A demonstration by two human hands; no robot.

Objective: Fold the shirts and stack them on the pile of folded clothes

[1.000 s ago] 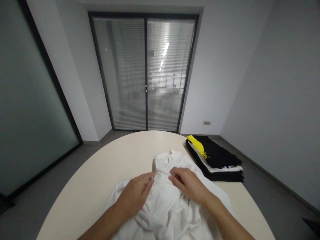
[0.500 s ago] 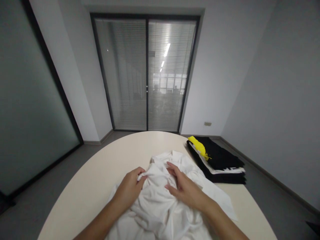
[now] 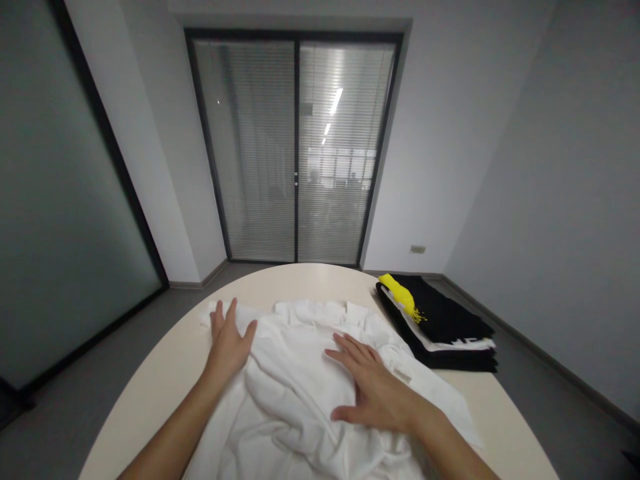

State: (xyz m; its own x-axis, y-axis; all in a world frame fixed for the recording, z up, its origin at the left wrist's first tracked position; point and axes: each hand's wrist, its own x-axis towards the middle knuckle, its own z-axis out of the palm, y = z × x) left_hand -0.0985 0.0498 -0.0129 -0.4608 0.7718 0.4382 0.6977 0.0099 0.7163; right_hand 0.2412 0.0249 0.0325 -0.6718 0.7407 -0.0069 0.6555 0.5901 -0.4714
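Observation:
A white cloth garment, probably a shirt, lies spread and wrinkled over the near part of the table; its lower end runs out of view. My left hand rests on its far left part with the fingers spread and pointing away from me. On the right half of the fabric lies my right hand, fingers apart and thumb stretched out to the left. Neither hand grips the cloth. Folds stay bunched between my wrists and along the right side.
A round cream table carries everything. At its right edge sits a stack of folded black and white clothes with a yellow print on top. Beyond the table stand a glass door with blinds and a wall socket.
My left hand has let go of the bunched cloth and moved left, and the garment now spreads wider to the left. My right hand has flattened and its fingers have opened.

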